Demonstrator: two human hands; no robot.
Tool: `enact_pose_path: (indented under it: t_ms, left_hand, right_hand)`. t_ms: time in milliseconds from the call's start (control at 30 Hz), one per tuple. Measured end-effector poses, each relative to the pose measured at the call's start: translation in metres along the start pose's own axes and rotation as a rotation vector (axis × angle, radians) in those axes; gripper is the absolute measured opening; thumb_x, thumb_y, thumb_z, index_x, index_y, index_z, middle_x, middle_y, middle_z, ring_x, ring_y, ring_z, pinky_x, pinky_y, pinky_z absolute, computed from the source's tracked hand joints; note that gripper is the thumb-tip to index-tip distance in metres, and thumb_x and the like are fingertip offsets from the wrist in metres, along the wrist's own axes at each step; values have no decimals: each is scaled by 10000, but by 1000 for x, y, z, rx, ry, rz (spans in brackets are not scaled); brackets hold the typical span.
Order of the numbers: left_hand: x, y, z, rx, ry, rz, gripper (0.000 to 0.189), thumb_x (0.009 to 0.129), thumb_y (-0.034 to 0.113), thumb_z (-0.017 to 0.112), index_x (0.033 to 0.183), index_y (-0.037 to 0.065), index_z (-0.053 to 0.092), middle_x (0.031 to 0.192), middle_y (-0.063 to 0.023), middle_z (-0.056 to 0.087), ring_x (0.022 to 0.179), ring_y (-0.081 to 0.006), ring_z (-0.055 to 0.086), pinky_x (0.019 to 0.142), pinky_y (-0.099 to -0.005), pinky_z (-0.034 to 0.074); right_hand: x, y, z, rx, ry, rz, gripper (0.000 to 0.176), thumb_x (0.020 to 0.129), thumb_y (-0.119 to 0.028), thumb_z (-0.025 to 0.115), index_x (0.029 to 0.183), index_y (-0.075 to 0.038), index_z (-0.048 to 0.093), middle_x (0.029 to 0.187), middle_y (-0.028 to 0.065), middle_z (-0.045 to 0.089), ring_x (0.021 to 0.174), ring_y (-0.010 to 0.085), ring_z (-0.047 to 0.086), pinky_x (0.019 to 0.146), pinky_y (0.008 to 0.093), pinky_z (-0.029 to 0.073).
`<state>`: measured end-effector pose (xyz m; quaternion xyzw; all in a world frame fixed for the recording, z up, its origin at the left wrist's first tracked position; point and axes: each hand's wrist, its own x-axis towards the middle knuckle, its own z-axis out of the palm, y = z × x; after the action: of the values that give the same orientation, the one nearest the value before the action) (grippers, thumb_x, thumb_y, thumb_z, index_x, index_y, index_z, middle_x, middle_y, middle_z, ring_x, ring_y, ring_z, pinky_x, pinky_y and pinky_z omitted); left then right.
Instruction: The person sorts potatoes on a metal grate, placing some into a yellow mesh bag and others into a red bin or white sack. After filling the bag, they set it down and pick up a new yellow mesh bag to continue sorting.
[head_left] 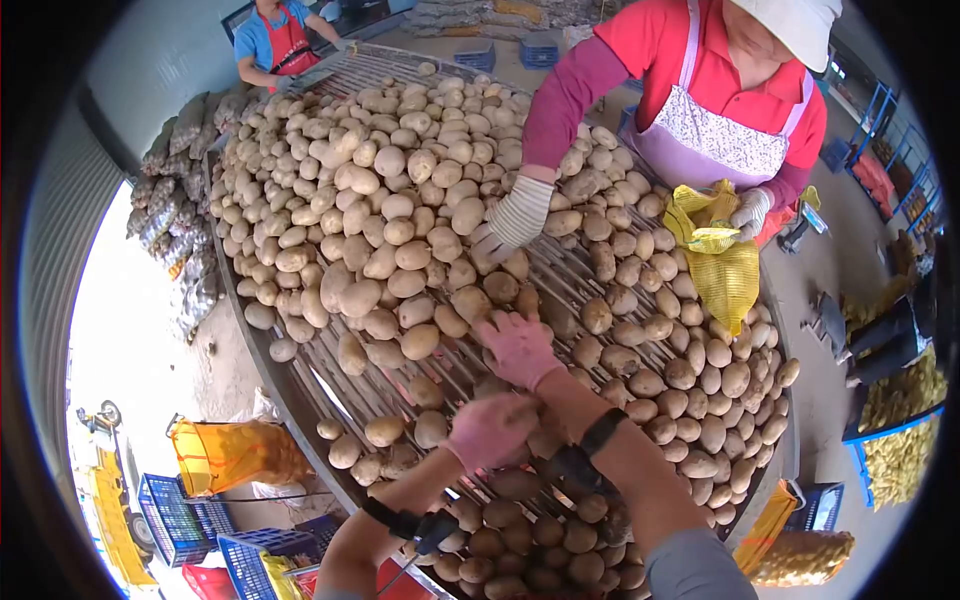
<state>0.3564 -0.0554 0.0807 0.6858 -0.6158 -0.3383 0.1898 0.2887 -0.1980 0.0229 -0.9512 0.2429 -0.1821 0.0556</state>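
A large heap of potatoes (395,205) covers a slatted metal sorting table (575,285). My right hand (522,348), in a pink glove, reaches over the slats with its fingers spread against potatoes at the heap's near edge. Below it my left hand (492,430), also pink-gloved, hovers over the slats and is smeared by motion, so its fingers cannot be made out. Beside that hand lies a loose potato (431,429) on the bars. More potatoes (540,540) lie under my forearms.
Across the table a person in a red shirt touches potatoes with one gloved hand (515,215) and holds a yellow mesh bag (725,270). Another person (285,45) works at the far end. Blue crates (180,515) and an orange bag (230,455) stand left.
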Motion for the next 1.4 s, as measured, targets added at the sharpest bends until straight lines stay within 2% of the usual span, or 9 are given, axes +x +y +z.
enact_pose_path:
  t_ms: [167,400,600,667,767,900,1067,1233,1400]
  left_hand:
    - [67,-37,-43,167,630,59,304,790,264,633,1079,179,672,1070,-83,650,1007,-277,610,876,-392,490]
    - [153,-57,-26,572,426,-36,421,783,260,664,1198,221,611,1213,-82,508,1115,-281,527,1003,-428,392]
    - [163,-20,-15,552,327,-227,510,817,138,613,1288,310,513,1187,-89,465,1026,-319,574,929,-403,434]
    - [183,-31,4,585,266,-288,564,820,274,656,1330,342,427,1235,-88,452,1025,-301,587,925,-438,434]
    - [171,-36,13,427,348,-163,474,815,257,648,1267,336,530,1223,-92,481,1004,-321,600,921,-440,441]
    - [129,-39,10,365,446,4,397,788,261,660,1180,308,623,1274,-106,492,1065,-327,574,919,-435,443]
    - [46,-22,-10,198,770,210,436,732,200,722,1151,272,624,1265,-83,513,1045,-332,575,885,-439,472]
    - [-14,-20,-20,-77,997,306,663,606,38,813,1207,94,539,1201,-128,577,1040,-324,610,853,-415,506]
    - [-71,-39,-5,-496,1078,246,748,631,69,835,1302,74,505,1218,-163,567,1091,-320,601,896,-373,510]
  right_hand:
    - [-22,44,-22,72,-8,374,356,728,-334,679,1001,-128,578,881,124,618,858,310,616,758,410,484]
    - [-81,101,-63,313,1,751,362,812,-323,641,1037,-45,582,954,138,668,856,264,673,745,365,541]
    - [-121,41,-89,1377,60,883,352,856,-242,594,1115,-5,576,974,92,633,848,191,651,735,305,544]
    - [-117,21,-97,1852,107,899,329,864,-220,599,1101,6,578,966,89,635,885,186,643,744,320,541]
    - [-114,18,-99,2162,84,861,312,875,-217,591,1088,10,571,972,92,634,921,202,641,775,307,529]
    - [-94,50,-55,1649,143,1074,307,885,-240,559,1088,-8,571,989,138,645,942,266,645,803,329,521]
    - [-13,33,-51,239,-297,580,396,872,-283,539,1215,-88,569,1268,173,571,1110,323,601,937,405,477]
    - [41,44,-30,59,-761,705,496,856,-199,479,1349,-149,485,1383,181,475,1247,330,507,1016,441,433]
    - [9,49,-33,226,-487,713,586,796,-215,558,1363,-134,436,1357,213,479,1250,376,472,1043,425,390]
